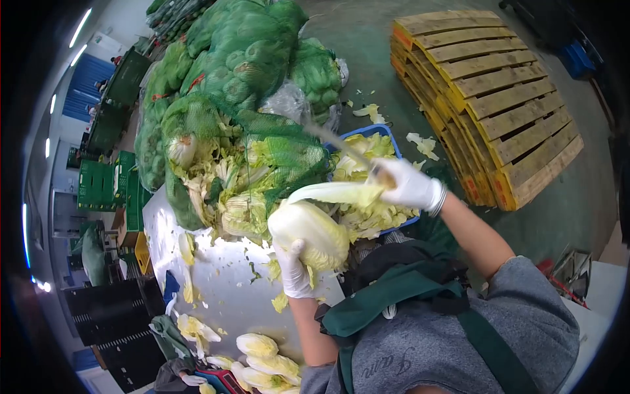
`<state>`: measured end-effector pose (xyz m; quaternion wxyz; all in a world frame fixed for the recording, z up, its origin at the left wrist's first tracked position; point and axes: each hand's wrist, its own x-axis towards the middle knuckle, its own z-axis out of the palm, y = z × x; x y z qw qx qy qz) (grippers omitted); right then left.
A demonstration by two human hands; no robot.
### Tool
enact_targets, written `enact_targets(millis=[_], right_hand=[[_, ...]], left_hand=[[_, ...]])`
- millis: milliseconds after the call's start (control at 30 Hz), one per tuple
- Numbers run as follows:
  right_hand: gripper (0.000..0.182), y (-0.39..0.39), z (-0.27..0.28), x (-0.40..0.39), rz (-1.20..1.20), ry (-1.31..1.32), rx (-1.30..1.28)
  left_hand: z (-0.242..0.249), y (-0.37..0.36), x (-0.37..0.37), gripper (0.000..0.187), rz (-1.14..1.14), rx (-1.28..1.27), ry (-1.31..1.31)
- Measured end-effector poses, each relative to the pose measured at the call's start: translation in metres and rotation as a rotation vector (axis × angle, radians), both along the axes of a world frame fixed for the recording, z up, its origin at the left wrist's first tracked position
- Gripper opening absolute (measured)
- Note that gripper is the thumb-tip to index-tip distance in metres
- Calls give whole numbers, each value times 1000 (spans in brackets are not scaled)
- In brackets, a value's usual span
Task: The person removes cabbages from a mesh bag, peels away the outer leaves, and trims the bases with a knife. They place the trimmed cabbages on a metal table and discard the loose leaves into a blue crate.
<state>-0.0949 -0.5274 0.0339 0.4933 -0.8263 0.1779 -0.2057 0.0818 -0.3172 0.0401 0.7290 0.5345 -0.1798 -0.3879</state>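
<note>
My left hand (294, 270), in a white glove, supports a Chinese cabbage (308, 230) from below and the side, its thumb pressed on the head. One pale outer leaf (338, 191) stretches from the cabbage's base to my right hand (407, 187), also gloved. That hand is closed around the handle of a knife (354, 152), with the leaf's end at its fingers. Motion blurs the blade, which points up and left. Beneath the right hand, a blue crate (396, 141) holds loose yellow-green leaves (374, 220).
An opened green mesh sack (289, 157) of cabbages lies on the metal table (226, 282); more full sacks (243, 56) are piled behind. Trimmed cabbages (262, 358) lie at the near end, beside another person's gloved hand (193, 379). Wooden pallets (492, 85) stand right.
</note>
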Motion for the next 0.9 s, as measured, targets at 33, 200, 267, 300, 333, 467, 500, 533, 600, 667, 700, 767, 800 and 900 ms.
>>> enact_targets(millis=[33,200,267,300,333,467,500,533,600,667,700,767,800,900], right_hand=[[42,-12,-1,0,-30,-64,187],[40,-41,-23,18,-270,-63,264],[42,-50,-87,27,-317,192,-44],[42,-43,-103,23,-291,379,-103],[42,-32,-113,19,-263,564,-162],[41,-1,-110,10,-403,435,110],[40,6,-108,10,-388,392,182],[40,14,-108,10,-365,348,253],[30,23,-150,5,-286,274,329],[29,30,-153,-1,-218,347,286],[27,34,-160,-5,-230,358,278],[40,38,-169,-13,-234,380,285],[39,42,-167,-15,-220,410,289],[35,42,-163,-27,-221,474,268]], left_hand=[[1,3,1,91,-75,6,-6],[-11,-3,-18,105,-224,-268,103],[-1,-7,-23,113,-172,-232,55],[11,-7,-25,115,-134,-167,-17],[19,-7,-24,117,-95,-104,-91],[25,15,-21,116,68,-68,-179],[12,27,-15,103,99,-126,-169],[6,38,-14,98,204,-227,56],[0,61,-11,88,427,-458,486],[-28,104,14,73,226,-893,686],[-35,136,19,71,348,-873,650],[-28,196,23,69,974,-335,347],[-9,215,19,68,1054,-114,246],[2,333,44,57,1240,426,-28]])
